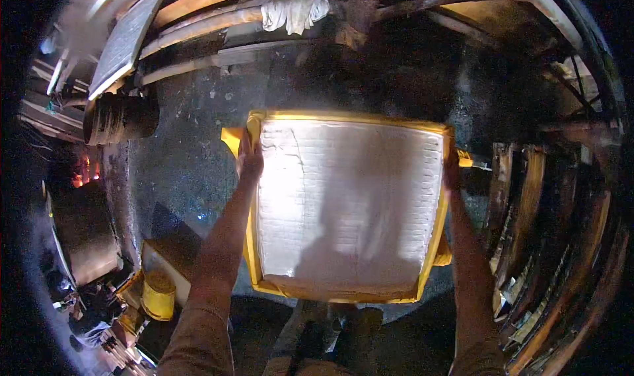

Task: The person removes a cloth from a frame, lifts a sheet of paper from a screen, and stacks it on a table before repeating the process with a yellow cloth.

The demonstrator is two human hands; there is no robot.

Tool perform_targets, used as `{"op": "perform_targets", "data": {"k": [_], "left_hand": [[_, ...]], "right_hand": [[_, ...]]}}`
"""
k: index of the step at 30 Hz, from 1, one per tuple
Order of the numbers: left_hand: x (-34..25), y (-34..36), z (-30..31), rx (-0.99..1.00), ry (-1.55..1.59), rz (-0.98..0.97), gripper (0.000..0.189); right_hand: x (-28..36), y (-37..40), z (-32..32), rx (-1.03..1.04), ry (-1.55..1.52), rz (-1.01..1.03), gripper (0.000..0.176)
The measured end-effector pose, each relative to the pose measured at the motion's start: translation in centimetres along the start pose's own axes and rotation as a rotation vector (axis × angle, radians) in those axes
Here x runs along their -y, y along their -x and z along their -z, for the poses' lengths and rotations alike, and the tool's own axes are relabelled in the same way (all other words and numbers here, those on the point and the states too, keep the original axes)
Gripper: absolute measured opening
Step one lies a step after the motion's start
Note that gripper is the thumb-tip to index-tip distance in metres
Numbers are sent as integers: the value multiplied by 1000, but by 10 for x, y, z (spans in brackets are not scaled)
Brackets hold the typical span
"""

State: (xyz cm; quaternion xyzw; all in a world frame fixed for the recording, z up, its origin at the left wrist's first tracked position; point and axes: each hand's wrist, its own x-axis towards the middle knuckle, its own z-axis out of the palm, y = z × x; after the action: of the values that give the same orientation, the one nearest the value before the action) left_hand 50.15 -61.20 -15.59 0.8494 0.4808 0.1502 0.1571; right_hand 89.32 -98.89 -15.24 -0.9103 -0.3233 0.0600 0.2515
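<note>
I hold a wide, shallow tray [350, 197] in front of my body, with a yellow rim and a white, ridged surface inside. My left hand [249, 159] is closed on the tray's left side near the far corner. On the opposite side, my right hand [452, 170] grips the rim, its fingers mostly hidden. A shadow falls across the white surface, and bright light strikes its left part. Yellow pieces stick out beyond the rim on both sides.
A yellow bucket [158, 295] stands at lower left. Long wooden boards [528, 204] lie at right. A dark drum [122, 119] and a leaning panel [132, 39] are at upper left. White cloth [294, 14] hangs over a beam. Something glows orange at far left.
</note>
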Motion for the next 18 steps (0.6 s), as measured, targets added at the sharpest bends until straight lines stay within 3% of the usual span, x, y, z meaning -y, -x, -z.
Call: {"op": "perform_targets", "data": {"k": [2, 3, 4, 5, 6, 7, 8, 9, 10, 11, 13, 14, 17, 18], "left_hand": [[13, 63, 9, 65, -11, 31, 53], [22, 98, 11, -9, -25, -68, 52], [41, 133, 19, 502, -527, 81, 51], [95, 198, -14, 510, -1001, -203, 46], [101, 240, -2, 432, -134, 185, 45], [106, 281, 11, 157, 751, 452, 44], [107, 311, 16, 118, 864, 468, 44], [107, 341, 22, 77, 977, 481, 45], [73, 357, 44, -31, 1379, 522, 47], [47, 367, 62, -19, 1384, 501, 47], [-2, 376, 98, 261, -396, 60, 46], [-20, 374, 104, 241, -386, 30, 46], [-61, 386, 116, 592, 315, 409, 43], [-71, 392, 111, 734, 546, 520, 43]], "right_hand": [[3, 71, 6, 0, -56, -41, 46], [1, 108, 10, 6, -79, -64, 49], [-1, 143, 12, 16, -105, -91, 52], [-13, 178, 12, 3, -161, -85, 51], [-32, 213, 4, -13, -216, -75, 51], [-38, 251, 7, 129, -329, -358, 49], [-37, 286, 12, 273, -444, -642, 47], [-31, 316, 19, 177, -383, -568, 46], [-22, 339, 25, 81, -321, -497, 45], [-8, 358, 36, 59, -328, -502, 45], [20, 386, 72, 68, -571, -593, 45], [27, 396, 88, 55, -655, -620, 45], [9, 429, 102, 333, -726, -768, 49], [1, 440, 107, 277, -733, -779, 49]]}}
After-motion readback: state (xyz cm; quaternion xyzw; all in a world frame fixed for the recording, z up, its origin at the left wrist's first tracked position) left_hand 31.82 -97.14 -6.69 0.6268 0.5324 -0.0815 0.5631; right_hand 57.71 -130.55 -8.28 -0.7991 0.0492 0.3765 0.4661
